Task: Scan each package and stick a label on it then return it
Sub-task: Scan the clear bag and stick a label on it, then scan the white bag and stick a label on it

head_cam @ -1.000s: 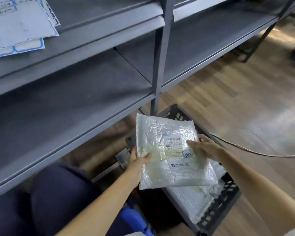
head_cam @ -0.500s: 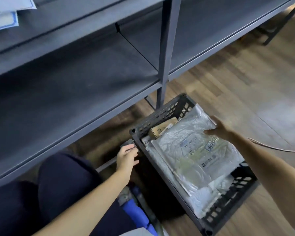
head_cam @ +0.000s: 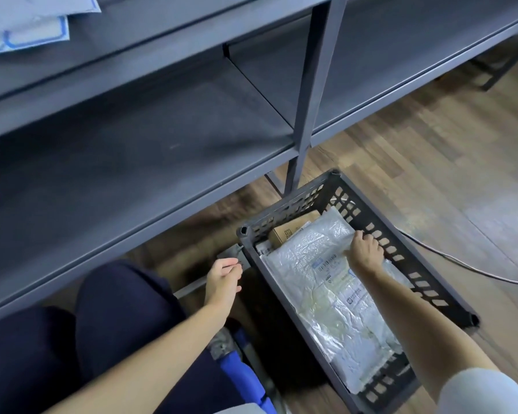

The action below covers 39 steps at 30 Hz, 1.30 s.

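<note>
Fingers of the right hand (head_cam: 366,249) are curled down over the far edge of the top package (head_cam: 320,264), at the side nearest the crate's long right wall; whether the edge is truly pinched or only pressed cannot be told, since the fingertips are hidden against the plastic. The left hand (head_cam: 224,279) is held just outside the crate (head_cam: 245,231), near its front-left corner, with fingers loosely bent and nothing seen between them.

The package, a silvery plastic mailer with a printed barcode label facing up, is laid flat inside the crate on top of other mailers, and a small cardboard box (head_cam: 287,233) is seen beyond it, against the crate's far end. The crate itself is set on the wooden floor, beside the upright post of the grey shelving (head_cam: 132,162).

The step in hand is judged to be the return: the package lies in the crate, with the right hand on it. Whether it has been scanned and labelled cannot be confirmed here. What is called for next, in all likelihood, is that the right hand be lifted from this mailer and another, unprocessed package be taken out of the crate for scanning.
</note>
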{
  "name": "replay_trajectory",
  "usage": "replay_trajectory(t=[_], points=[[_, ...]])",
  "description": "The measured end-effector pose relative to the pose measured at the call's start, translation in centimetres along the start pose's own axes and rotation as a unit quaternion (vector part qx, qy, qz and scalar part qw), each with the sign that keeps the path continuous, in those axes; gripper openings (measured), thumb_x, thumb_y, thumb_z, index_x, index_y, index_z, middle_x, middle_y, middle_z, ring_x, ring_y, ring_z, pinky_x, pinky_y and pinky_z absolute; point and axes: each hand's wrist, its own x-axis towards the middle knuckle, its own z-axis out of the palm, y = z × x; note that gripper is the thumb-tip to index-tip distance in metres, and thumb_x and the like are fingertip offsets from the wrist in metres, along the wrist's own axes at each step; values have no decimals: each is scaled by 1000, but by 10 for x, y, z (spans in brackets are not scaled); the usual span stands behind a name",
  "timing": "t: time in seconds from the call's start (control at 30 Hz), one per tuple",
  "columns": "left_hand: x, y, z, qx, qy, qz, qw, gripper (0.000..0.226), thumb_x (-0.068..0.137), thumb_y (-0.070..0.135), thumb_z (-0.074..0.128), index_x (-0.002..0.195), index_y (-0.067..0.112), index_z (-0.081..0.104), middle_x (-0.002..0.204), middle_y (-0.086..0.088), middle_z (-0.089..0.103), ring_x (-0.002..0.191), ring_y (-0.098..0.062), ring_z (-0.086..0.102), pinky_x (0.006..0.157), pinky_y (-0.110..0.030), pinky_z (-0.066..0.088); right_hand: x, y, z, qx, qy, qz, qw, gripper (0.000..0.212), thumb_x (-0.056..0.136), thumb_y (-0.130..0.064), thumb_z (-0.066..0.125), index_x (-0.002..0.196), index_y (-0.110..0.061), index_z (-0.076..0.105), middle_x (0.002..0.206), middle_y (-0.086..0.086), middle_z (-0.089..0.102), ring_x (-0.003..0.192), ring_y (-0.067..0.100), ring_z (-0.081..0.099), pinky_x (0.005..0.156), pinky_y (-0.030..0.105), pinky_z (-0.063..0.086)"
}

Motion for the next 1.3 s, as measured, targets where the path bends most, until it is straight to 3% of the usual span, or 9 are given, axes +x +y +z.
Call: replay_trajectory(t=[0.1, 0.2, 0.33, 0.47, 0.6, 0.77, 0.9, 1.1, 1.3], points=[[0, -1, -4, 31, -7, 12, 999, 11, 94, 11, 55, 99, 20, 60, 104, -2, 66, 93, -12, 61, 78, -28, 51, -3, 2, -2, 3, -3, -1, 1000, 30, 96, -14, 50, 124, -4, 46, 112, 15, 56, 103, 28, 52, 94, 40, 40], [0, 1, -9, 75, -26, 19, 997, 18, 94, 11, 54, 108, 21, 62, 111, -1, 65, 106, -15, 59, 96, -32, 46, -13, 4, -3, 12, 27, -9, 1000, 33, 93, -7, 38, 124, -3, 48, 104, 11, 56, 96, 24, 51, 95, 38, 39], [-1, 10, -10, 172, -51, 39, 983, 34, 95, 14, 51, 127, 19, 58, 129, 0, 60, 111, -10, 54, 91, -20, 36, -40, -16, -2, 32, 11, -19, 999, 43, 91, -11, 38, 133, -4, 44, 130, 16, 53, 120, 28, 48, 108, 42, 32], [-7, 30, -13, 308, -88, 78, 944, 40, 95, 28, 47, 135, 28, 49, 139, 2, 52, 126, -19, 48, 102, -29, 39, -59, -57, -18, 50, 19, -75, 996, 47, 95, -19, 42, 140, -7, 39, 140, 12, 48, 129, 26, 43, 111, 41, 28], [-23, 62, -17, 394, -103, 165, 898, 45, 95, 36, 47, 139, 29, 45, 145, 2, 46, 128, -22, 47, 105, -37, 41, -73, -93, -60, 63, 79, -95, 990, 36, 95, -21, 43, 129, -10, 47, 128, 10, 57, 119, 27, 50, 103, 38, 34], [-51, 112, -31, 442, -105, 275, 847, 49, 95, 35, 46, 142, 25, 42, 147, 2, 42, 132, -19, 43, 107, -32, 36, -99, -135, -141, 119, 183, -124, 968, 33, 94, -23, 44, 122, -9, 52, 125, 10, 60, 117, 28, 53, 103, 41, 39], [-81, 167, -52, 435, -97, 342, 827, 50, 97, 33, 44, 145, 23, 37, 151, -1, 37, 135, -23, 38, 108, -32, 33, -127, -163, -222, 150, 276, -142, 939, 34, 95, -23, 45, 124, -7, 51, 126, 12, 59, 119, 31, 51, 102, 40, 37], [-125, 259, -115, 431, 1, 457, 778, 49, 94, 32, 46, 142, 22, 43, 147, -3, 44, 131, -25, 44, 107, -34, 36, -172, -225, -335, 154, 354, -197, 901, 35, 94, -20, 43, 122, -2, 51, 126, 18, 56, 118, 36, 48, 101, 43, 35], [-157, 314, -205, 269, 97, 478, 831, 31, 90, 25, 51, 118, 23, 65, 118, 2, 66, 113, -21, 57, 98, -33, 44, -229, -332, -388, 145, 339, -312, 876, 28, 91, -21, 44, 111, -2, 51, 121, 16, 57, 115, 34, 48, 96, 40, 35]])
